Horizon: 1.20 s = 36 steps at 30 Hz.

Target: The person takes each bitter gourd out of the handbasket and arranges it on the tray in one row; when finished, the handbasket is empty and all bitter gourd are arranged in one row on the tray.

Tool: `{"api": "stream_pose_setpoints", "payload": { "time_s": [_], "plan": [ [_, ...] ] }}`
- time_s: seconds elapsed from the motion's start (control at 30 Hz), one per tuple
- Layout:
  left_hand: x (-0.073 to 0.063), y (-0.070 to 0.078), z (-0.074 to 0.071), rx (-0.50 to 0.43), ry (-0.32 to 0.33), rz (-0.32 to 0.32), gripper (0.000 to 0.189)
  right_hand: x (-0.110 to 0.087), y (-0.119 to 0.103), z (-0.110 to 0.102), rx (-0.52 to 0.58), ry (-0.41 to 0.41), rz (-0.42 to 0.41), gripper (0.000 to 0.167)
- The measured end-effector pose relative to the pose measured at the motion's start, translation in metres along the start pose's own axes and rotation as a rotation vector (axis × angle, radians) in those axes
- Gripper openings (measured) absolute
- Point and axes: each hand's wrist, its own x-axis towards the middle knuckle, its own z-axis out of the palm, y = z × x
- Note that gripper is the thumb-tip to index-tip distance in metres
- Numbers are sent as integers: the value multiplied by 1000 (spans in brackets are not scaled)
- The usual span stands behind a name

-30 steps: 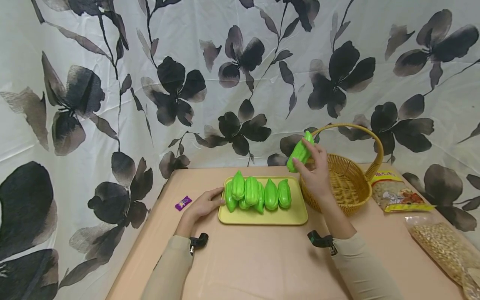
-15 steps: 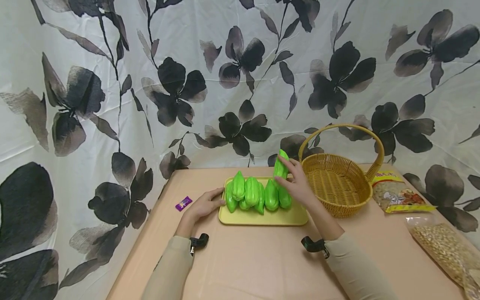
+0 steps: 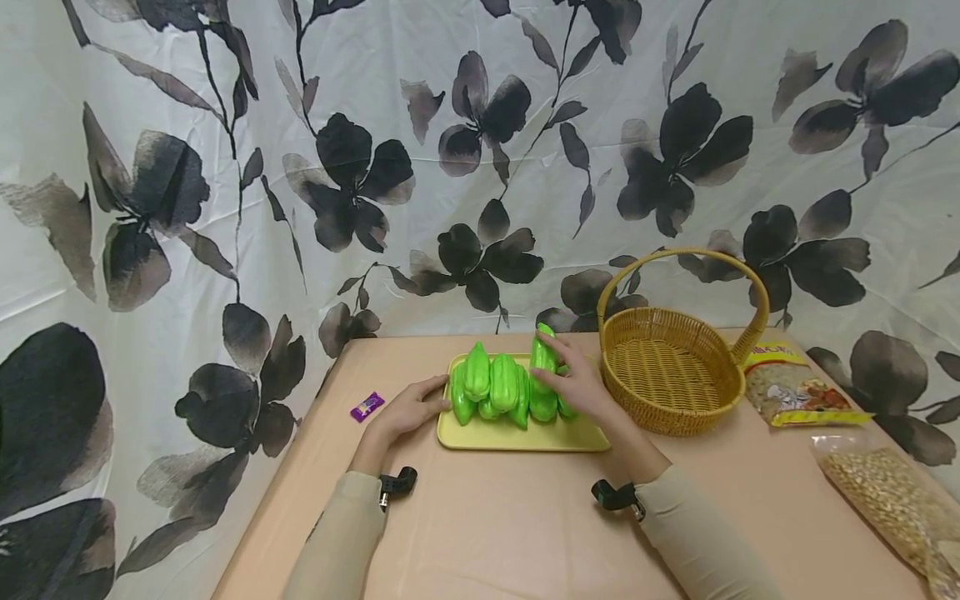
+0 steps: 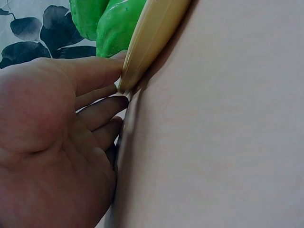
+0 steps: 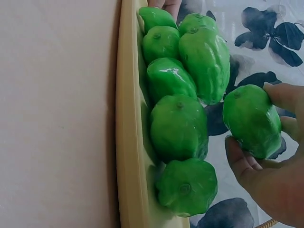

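A pale yellow tray [image 3: 525, 439] carries several glossy, ribbed green bitter melons [image 3: 503, 382], some stacked on others at its left. My left hand [image 3: 405, 412] holds the tray's left edge; in the left wrist view the thumb lies at the rim [image 4: 152, 42] and the other fingers are below it. My right hand [image 3: 581, 387] pinches one bitter melon [image 5: 251, 121] between thumb and fingers. It hangs upright above the melons at the tray's right part, apart from them in the right wrist view. The hand partly hides the rightmost melon.
A wicker basket [image 3: 675, 367] with a tall handle stands right of the tray. Beyond it lie a yellow-printed food bag [image 3: 798, 387] and a clear bag of pale kernels [image 3: 885, 492]. A small purple wrapped packet [image 3: 367, 407] lies left. Floral cloth [image 3: 465, 275] hangs behind the table.
My right hand has carried the bitter melon left and down, from beside the basket to above the tray's right part. The left hand has stayed at the tray's edge.
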Motion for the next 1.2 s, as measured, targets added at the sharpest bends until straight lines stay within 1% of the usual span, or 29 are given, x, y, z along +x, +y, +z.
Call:
{"api": "stream_pose_setpoints", "payload": {
  "time_s": [0.13, 0.3, 0.47, 0.6, 0.83, 1.0, 1.1, 1.2],
  "plan": [
    [-1, 1, 0, -1, 2, -5, 65, -1, 0, 2, -32, -41, 37, 69],
    [-1, 1, 0, 4, 5, -10, 65, 0, 2, 6, -52, -78, 31, 69],
    [-1, 2, 0, -7, 5, -16, 65, 1, 2, 10, -44, -108, 39, 70],
    [0, 1, 0, -9, 5, -19, 65, 2, 3, 13, -38, -127, 65, 69],
    [0, 1, 0, -8, 5, -17, 65, 1, 4, 14, -66, -128, 55, 65],
    [-1, 0, 1, -9, 3, -15, 65, -1, 4, 15, -75, -126, 73, 64],
    [-2, 0, 1, -15, 4, -13, 65, -2, 3, 14, -86, -111, 67, 64],
    [-2, 0, 1, -14, 4, -12, 65, -3, 1, 13, -100, -84, 43, 64]
  ]
}}
